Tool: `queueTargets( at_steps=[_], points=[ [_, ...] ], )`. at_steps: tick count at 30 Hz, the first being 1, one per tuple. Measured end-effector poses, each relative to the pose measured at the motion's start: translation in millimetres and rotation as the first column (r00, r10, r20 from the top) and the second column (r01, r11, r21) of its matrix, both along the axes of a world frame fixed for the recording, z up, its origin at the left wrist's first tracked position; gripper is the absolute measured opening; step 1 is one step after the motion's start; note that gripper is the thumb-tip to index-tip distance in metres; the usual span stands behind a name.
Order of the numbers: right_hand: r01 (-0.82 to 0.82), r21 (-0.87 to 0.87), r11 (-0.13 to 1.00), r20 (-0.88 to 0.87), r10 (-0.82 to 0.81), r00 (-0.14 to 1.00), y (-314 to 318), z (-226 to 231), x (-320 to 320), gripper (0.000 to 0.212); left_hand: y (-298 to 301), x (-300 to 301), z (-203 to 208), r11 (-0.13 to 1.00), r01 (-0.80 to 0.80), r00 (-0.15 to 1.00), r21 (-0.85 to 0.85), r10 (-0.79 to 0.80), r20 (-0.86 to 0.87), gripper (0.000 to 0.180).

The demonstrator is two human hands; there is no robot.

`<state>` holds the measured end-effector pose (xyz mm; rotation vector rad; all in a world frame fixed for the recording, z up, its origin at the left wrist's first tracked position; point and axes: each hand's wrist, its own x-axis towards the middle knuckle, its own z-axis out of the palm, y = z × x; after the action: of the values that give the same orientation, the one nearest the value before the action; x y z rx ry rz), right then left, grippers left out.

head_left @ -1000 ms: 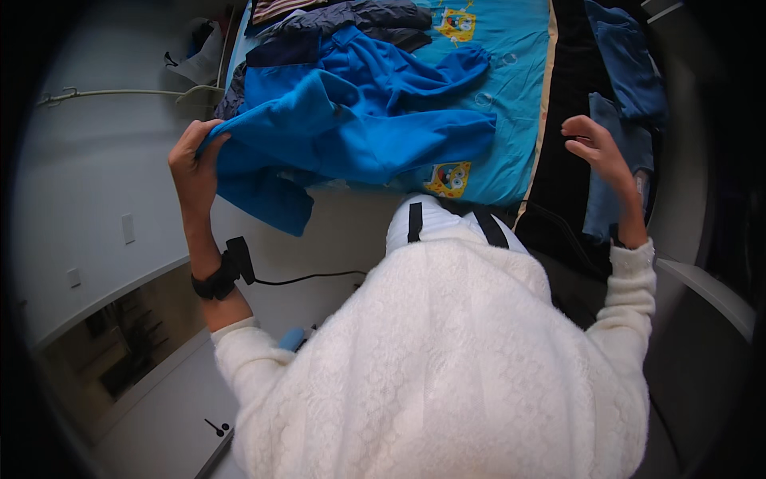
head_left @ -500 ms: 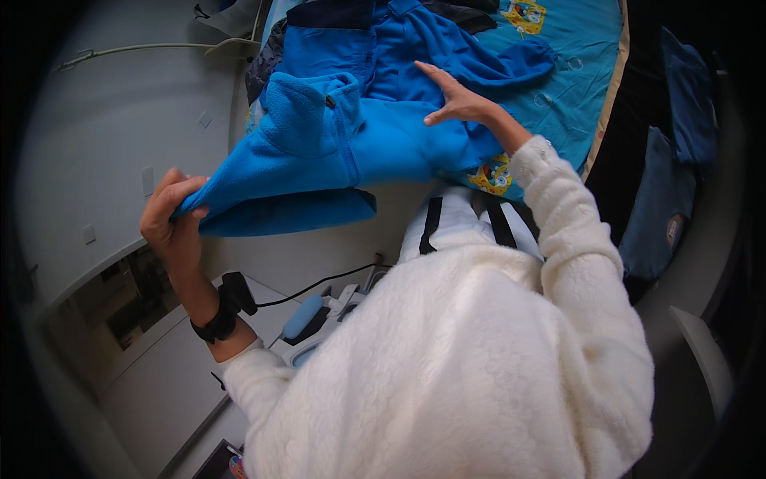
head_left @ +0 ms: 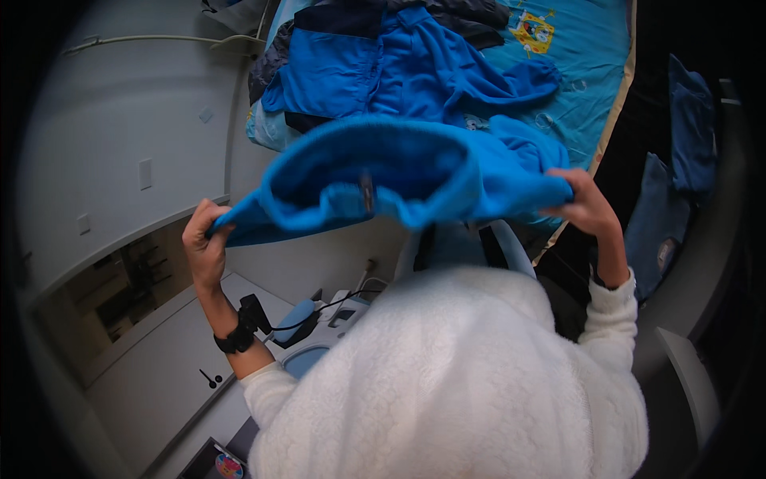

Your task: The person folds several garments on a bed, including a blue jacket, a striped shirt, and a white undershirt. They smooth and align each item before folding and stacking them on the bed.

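Note:
A bright blue fleece jacket (head_left: pixel 511 180) is stretched sideways in the air in front of me. Its round collar gapes toward me, with a zipper end at the front edge. My left hand (head_left: pixel 209 239) pinches one shoulder of the jacket at the left. On the right, my right hand (head_left: pixel 586 203), slightly blurred, grips the other side. The fleece's lower part is hidden behind the collar. Beyond it, a blue and dark garment (head_left: pixel 331 68) lies spread on the bed (head_left: pixel 598 88).
The bed has a teal sheet with yellow cartoon prints. Blue jeans (head_left: pixel 658 215) hang over a dark surface at right. Lower left stand a white cabinet top (head_left: pixel 152 399) and an appliance with a light blue part (head_left: pixel 295 313) and a black cord. A pale rod (head_left: pixel 159 37) crosses the upper left.
My right hand has moved right and down and now grips the fleece jacket. The jacket has been lifted and spread, its collar turned toward me. My left hand keeps its hold, slightly lower.

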<state>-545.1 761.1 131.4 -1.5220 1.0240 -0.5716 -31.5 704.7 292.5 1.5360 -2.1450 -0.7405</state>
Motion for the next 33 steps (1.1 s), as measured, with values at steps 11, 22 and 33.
queueTargets(
  at_steps=[11,22,33],
  points=[
    [-0.154,0.155,0.976,0.117,0.136,0.984,9.9,87.8,-52.4,0.021,-110.6,-16.6,26.6,0.936,0.309,0.934,-0.166,-0.266,0.239,0.019],
    [0.355,-0.83,0.43,-0.363,-0.9,0.24,-91.3,45.2,-171.2,0.054,-297.8,-261.6,-63.2,0.675,0.71,0.523,-0.202,-0.697,-0.491,0.035],
    [0.802,0.297,0.519,-0.482,-0.643,0.595,68.3,-162.4,6.1,0.032,-114.7,-280.2,30.2,0.544,0.673,0.36,-0.501,-0.833,-0.419,0.008]
  ],
)
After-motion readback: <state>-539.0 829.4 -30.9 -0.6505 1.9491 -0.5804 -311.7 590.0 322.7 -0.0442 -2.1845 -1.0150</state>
